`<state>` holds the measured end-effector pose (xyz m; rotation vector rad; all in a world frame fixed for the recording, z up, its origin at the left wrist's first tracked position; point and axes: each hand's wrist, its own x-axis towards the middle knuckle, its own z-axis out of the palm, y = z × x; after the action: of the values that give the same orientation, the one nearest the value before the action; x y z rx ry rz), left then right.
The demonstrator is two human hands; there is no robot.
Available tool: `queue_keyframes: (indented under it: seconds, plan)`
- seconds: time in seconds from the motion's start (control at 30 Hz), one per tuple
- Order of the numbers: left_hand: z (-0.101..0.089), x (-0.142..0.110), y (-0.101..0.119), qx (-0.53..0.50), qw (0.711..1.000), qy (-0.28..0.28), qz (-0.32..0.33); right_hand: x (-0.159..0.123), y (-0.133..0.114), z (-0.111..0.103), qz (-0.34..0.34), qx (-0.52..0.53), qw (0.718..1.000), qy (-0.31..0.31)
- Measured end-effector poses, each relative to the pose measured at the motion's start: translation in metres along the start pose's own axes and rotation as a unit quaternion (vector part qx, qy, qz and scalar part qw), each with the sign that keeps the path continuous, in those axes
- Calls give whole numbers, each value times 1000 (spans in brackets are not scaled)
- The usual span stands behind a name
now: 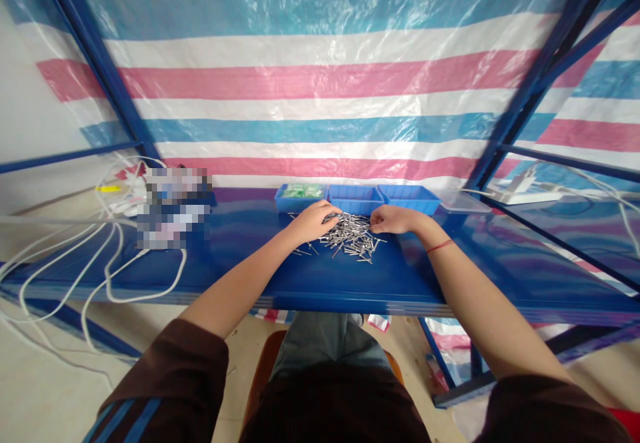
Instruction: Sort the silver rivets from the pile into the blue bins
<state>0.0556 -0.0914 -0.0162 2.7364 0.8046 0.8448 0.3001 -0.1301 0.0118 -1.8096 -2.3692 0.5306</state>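
Observation:
A pile of small silver metal pins (353, 237) lies on the blue shelf surface (310, 276) in front of me. My left hand (314, 221) rests on the pile's left edge with its fingers curled onto the pins. My right hand (396, 219) sits at the pile's right edge, fingers bent inward in a loose fist; what they pinch is too small to make out. A red string circles my right wrist. Just behind the hands stand three blue plastic bins: the left bin (299, 197) holds green parts, the middle bin (356, 198) and the right bin (411, 197) show no contents.
White cables (107, 256) loop over the shelf's left part near a blurred box (173, 208). A clear plastic tray (463, 203) sits right of the bins. Blue frame posts rise on both sides, with a striped tarp behind. My knees and a wooden stool are below the shelf.

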Motion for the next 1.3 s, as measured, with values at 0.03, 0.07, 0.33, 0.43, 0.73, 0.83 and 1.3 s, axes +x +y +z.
queue_keyframes:
  seconds: [0.03, 0.07, 0.33, 0.43, 0.73, 0.83, 1.3]
  plan:
    - [0, 0, 0, 0, 1000, -2, 0, 0, 1, -1, -1, 5, 1000, 2]
    - [0, 0, 0, 1, 1000, -3, -1, -1, 1, -1, -2, 10, 1000, 7]
    - [0, -1, 2, -15, 1000, 8, 1, -2, 2, -5, -74, 130, 985, 80]
    - [1, 0, 4, -33, 999, 31, 1, -2, -10, -1, -130, 173, 970, 110]
    - [-1, 2, 18, -103, 989, 101, -10, -1, -36, 10, -177, 243, 944, 137]
    - [-2, 2, 21, -103, 989, 111, -6, -1, -38, 11, -186, 254, 937, 148]
    - [0, 3, 18, -102, 980, 170, -3, 0, -47, 13, -204, 326, 888, 253]
